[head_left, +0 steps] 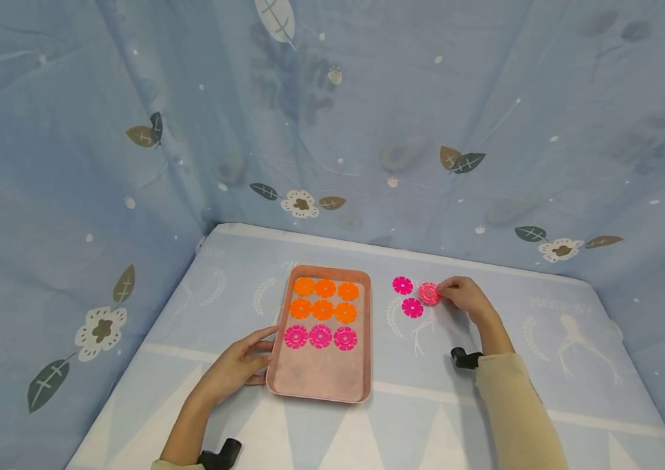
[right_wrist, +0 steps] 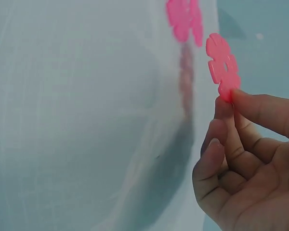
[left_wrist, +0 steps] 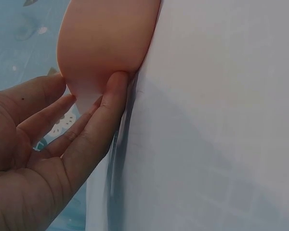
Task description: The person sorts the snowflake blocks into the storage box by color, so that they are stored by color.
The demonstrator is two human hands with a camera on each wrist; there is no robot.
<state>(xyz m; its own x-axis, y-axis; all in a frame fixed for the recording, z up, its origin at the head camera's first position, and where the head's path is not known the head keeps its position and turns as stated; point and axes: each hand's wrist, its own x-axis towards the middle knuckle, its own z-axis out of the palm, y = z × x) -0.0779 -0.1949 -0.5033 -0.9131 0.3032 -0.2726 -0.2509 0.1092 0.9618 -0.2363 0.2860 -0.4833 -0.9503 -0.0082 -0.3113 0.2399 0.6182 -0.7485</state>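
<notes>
Pink disc (head_left: 429, 293): right hand (head_left: 466, 297) pinching it by edge, lifting off table (head_left: 543, 339). Left hand (head_left: 237, 367), fingers straight, steadying tray (head_left: 320, 382) at its 9 o'clock. Nine discs already lying on tray; two magenta discs (head_left: 407, 297) waiting at 3 o'clock.

The right hand (right_wrist: 248, 168) pinches a light pink flower disc (right_wrist: 223, 65) by its lower edge between thumb and forefinger, holding it clear of the pale worktop (right_wrist: 77, 120). A darker pink disc (right_wrist: 184, 19) lies blurred beyond.
</notes>
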